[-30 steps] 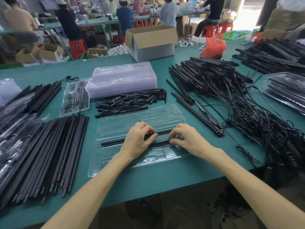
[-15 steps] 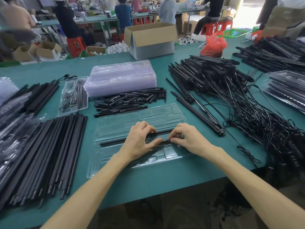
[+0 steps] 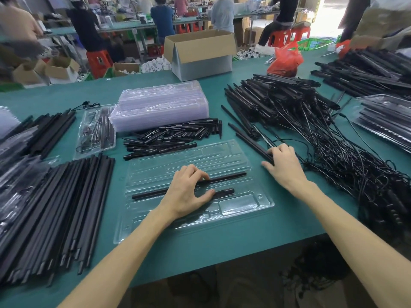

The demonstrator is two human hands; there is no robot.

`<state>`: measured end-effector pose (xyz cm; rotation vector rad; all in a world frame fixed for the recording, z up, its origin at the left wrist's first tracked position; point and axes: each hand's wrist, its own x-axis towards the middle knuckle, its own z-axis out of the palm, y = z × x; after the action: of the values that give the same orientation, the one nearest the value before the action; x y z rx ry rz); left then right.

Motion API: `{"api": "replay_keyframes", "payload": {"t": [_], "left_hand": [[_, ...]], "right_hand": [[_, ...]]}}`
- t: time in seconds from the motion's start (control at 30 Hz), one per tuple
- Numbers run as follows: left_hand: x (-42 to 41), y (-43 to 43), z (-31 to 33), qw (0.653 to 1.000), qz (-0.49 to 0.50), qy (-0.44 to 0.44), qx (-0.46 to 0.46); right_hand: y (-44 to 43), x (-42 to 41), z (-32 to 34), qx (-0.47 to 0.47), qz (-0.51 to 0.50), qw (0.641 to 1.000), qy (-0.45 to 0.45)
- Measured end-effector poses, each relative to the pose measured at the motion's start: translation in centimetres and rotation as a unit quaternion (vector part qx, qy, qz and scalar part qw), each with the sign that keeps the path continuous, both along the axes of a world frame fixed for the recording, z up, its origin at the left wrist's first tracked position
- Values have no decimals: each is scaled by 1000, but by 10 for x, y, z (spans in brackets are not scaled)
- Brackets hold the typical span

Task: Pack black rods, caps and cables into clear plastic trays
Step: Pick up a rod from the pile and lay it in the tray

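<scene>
Your left fingers (image 3: pixel 201 174) are bent, their tips on top of the long rod (image 3: pixel 226 178), which lies in a groove across the middle of the clear tray (image 3: pixel 262 203). Your thumb tip touches the short rod (image 3: pixel 224 192) in the next groove, at 6 o'clock from the long one. Whether your left hand (image 3: pixel 186 192) grips these pieces or only presses them down cannot be told. A thin rod (image 3: pixel 151 194) runs out from under your palm toward 9 o'clock.

Your right hand (image 3: pixel 282 165) is off the tray, just beyond its 2 o'clock corner. Its fingers are curled over the near end of a loose rod (image 3: pixel 251 141) and grasp it; the rod lies on the green table (image 3: pixel 222 245), pointing toward 10 o'clock.

From the tray, the heap of caps (image 3: pixel 178 136) is at 12 o'clock, with the stack of empty trays (image 3: pixel 160 105) behind it. The bundle of rods (image 3: pixel 66 207) is at 9 o'clock and the tangle of cables (image 3: pixel 344 156) at 3 o'clock
</scene>
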<state>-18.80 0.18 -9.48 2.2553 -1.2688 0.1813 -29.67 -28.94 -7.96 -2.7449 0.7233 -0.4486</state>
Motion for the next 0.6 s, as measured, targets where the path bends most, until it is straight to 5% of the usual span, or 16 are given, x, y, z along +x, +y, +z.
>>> {"api": "replay_keyframes", "payload": {"t": [0.17,0.37,0.47,0.6], "left_hand": [[-1,0,0,1000,4,5,-1],[-2,0,2,1000,3,6,-3],[-3,-1,3,1000,4,1,-2],[-5,-1,4,1000,7,-8,8]], "right_hand": [[-1,3,-9,-51,-19,998,-34],[-3,8,-1,-106,-51,992,40],[-1,6,7,-63,-58,995,45],[11,2,24,110,-55,990,-64]]}}
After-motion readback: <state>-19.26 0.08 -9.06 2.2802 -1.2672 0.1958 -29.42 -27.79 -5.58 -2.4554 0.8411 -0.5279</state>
